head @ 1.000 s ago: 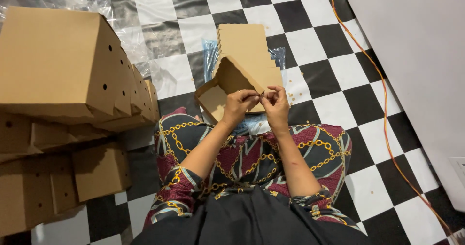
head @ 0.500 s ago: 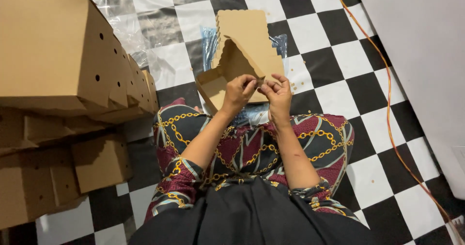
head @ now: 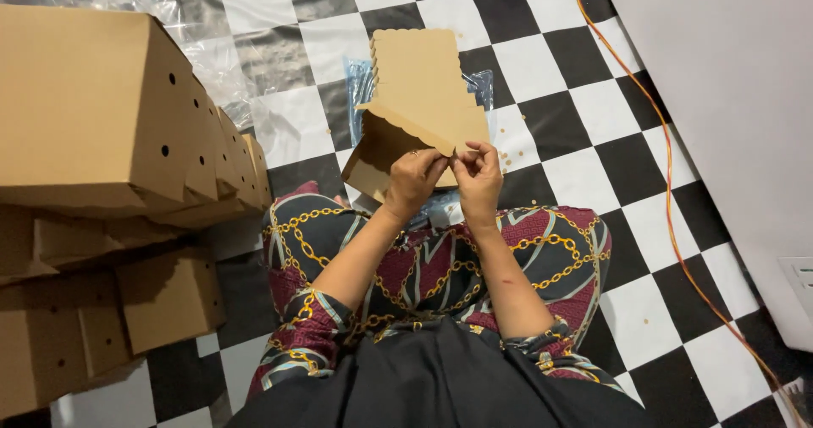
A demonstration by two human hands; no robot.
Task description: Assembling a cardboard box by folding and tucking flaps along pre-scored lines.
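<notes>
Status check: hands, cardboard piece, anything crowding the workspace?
Left hand and right hand both pinching the scalloped edge of the cardboard piece. Piece held over the lap, above the checkered floor. Stacked cardboard boxes close on the left, not touching.

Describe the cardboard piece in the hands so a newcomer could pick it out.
On the black-and-white checkered floor, just past the seated person's patterned lap, the left hand and right hand pinch a flat brown cardboard piece. Its scalloped edges set it apart from the folded boxes stacked left.

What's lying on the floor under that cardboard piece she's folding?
A clear plastic bag pokes out on both sides of the cardboard piece, on the checkered floor. Its middle is covered, so any contents stay hidden.
</notes>
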